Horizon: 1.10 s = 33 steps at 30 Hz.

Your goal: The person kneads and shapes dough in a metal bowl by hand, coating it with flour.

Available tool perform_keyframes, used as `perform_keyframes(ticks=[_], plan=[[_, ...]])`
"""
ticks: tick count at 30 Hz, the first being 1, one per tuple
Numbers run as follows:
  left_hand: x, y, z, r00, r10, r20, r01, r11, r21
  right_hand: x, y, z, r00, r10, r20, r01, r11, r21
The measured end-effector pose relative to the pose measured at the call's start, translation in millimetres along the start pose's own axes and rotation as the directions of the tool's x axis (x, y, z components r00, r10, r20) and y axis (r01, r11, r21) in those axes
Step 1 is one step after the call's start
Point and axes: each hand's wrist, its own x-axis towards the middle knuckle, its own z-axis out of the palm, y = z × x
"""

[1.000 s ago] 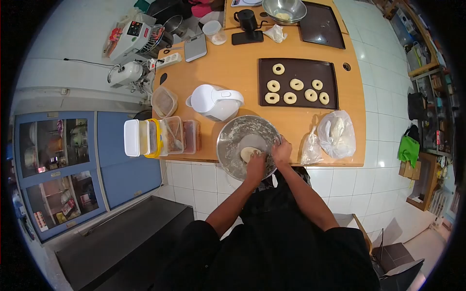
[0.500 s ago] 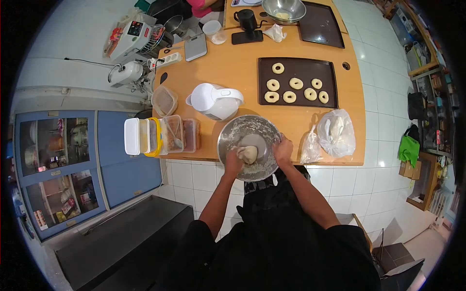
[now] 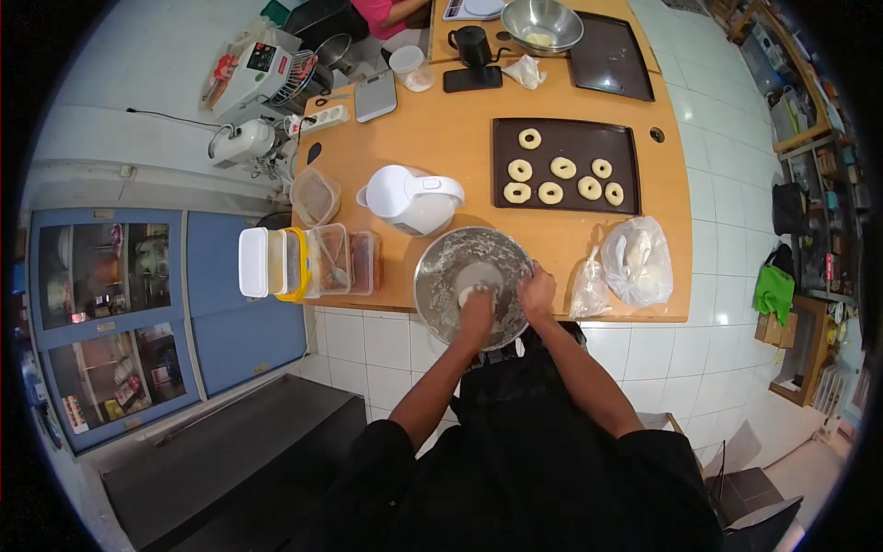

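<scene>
A blue cabinet [image 3: 244, 340] stands well left of the left hand [image 3: 475, 313]; scissors [image 3: 331, 98] and power strip [image 3: 324, 120] beyond, leftward; green cloth [image 3: 774, 293] far right.

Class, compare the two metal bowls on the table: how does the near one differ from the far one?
The near bowl is smeared inside with doughy residue; the far bowl looks mostly clean, with something pale inside.
A left hand reaches into the near bowl and a right hand grips its rim; no hand touches the far bowl.
Both are round, open and silvery.
</scene>
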Motion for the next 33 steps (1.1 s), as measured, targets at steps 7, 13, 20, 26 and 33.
perform_keyframes(ticks=[7, 13, 20, 26, 33], plan=[[-13, -46, -37, 0.947, -0.164, -0.277, 0.169, 0.986, -0.005, 1, 5, 8, 0.999, -0.020, -0.026, 0.020, 1.000, -0.013], [12, -58, -54, 0.966, -0.204, 0.161, 0.214, 0.975, -0.051, 3, 5, 7, 0.999, -0.053, -0.006, 0.053, 0.998, -0.023], [27, -17, 3, 0.922, -0.349, -0.170, 0.367, 0.926, 0.090, 0, -2, 3, 1.000, -0.015, 0.018, 0.016, 0.999, -0.041], [27, -17, 13, 0.940, -0.334, -0.065, 0.340, 0.930, 0.140, 1, 5, 9, 0.999, -0.048, 0.001, 0.048, 0.999, 0.006], [48, -37, 35, 0.994, -0.085, -0.064, 0.096, 0.977, 0.188, 3, 7, 4, 0.993, -0.107, 0.049, 0.108, 0.994, -0.012]])
